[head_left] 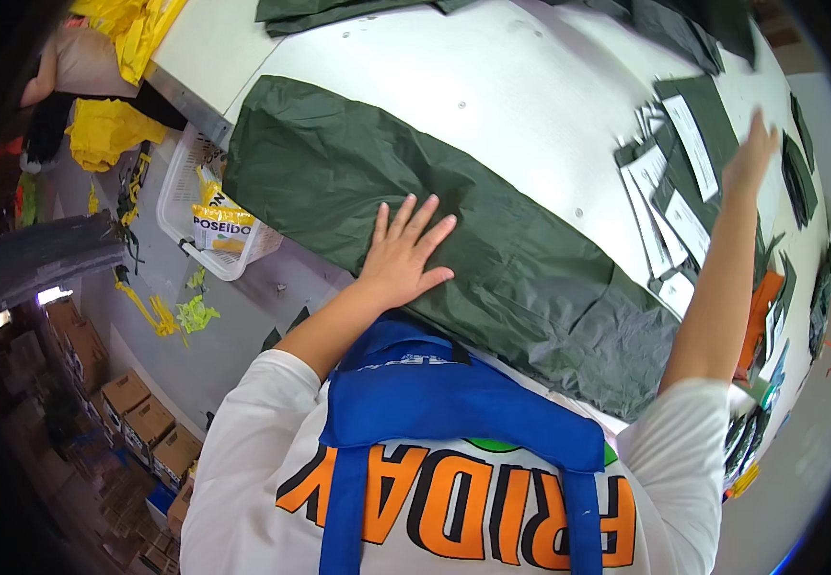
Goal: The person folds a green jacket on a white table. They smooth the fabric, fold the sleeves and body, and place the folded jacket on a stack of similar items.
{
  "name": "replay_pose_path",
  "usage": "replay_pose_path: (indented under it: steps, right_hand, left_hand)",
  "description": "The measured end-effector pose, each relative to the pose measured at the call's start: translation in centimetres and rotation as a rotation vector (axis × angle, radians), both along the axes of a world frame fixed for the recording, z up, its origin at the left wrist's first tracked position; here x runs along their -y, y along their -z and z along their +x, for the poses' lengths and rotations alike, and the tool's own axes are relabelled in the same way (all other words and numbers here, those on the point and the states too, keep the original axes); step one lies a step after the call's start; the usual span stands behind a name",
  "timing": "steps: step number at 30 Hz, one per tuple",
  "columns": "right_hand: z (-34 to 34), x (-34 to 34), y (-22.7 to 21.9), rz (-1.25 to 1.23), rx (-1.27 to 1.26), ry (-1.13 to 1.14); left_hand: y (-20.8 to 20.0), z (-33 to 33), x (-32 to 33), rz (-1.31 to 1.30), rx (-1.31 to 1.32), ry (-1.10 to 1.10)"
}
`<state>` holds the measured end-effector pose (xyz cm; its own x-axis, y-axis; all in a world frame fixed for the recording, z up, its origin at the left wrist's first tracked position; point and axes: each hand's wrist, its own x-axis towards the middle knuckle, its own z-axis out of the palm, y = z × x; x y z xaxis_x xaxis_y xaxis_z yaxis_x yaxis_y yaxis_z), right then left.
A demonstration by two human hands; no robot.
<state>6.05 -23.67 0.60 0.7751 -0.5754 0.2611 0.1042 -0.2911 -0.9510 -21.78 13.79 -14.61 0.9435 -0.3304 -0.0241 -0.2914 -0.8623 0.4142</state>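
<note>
A long, dark green piece of coated fabric (521,259) lies wrinkled across the near side of the white table. My left hand (404,251) rests flat on its middle, fingers spread and holding nothing. Stretched far out to the right, my right hand (753,158) is somewhat blurred; its fingers look extended, with nothing visible in them. Beside that arm lies a fanned pile of dark green pieces with white labels (674,196). Beyond the right hand, at the table's far edge, another dark green fabric piece (722,29) is smeared by motion.
The white table (368,72) curves away to the right. At its left edge stands a white plastic basket (174,206) holding a yellow and white printed bag (219,225). Yellow fabric (114,132) and a person (90,62) are at upper left. Cardboard boxes (152,422) stand lower left.
</note>
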Motion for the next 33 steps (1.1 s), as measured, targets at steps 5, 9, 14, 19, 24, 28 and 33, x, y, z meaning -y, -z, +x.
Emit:
replay_pose_path:
  steps: [5, 9, 14, 19, 24, 28, 33]
  right_hand:
    - [-15.0, 5.0, 13.6, -0.864, -0.494, -0.467]
    - [-22.4, 7.1, 14.5, -0.824, -0.778, -0.36]
    - [-24.3, 8.9, 15.6, -0.943, -0.785, -0.415]
    - [-23.9, 9.2, 15.9, -1.006, -0.72, -0.279]
    - [-21.6, 10.1, 14.8, -1.009, -0.624, -0.121]
    - [-17.4, 6.5, 13.5, -0.939, -0.856, -0.048]
    - [-19.3, 3.6, 15.7, -1.183, -0.465, 0.02]
  left_hand:
    - [-0.7, -1.2, -5.7, 0.026, 0.181, -0.357]
    - [1.9, -2.6, -15.1, -0.689, 0.054, -1.425]
    - [4.3, -2.1, -20.0, -1.744, -0.42, -1.39]
    - [0.7, -0.7, -20.3, -1.881, -0.412, -1.301]
    - [-9.0, 5.4, -18.1, -1.663, -0.048, -0.819]
    - [-7.2, 12.2, -19.6, -1.411, -0.01, -1.013]
    - [0.5, 16.1, -19.2, -1.18, -0.105, -1.526]
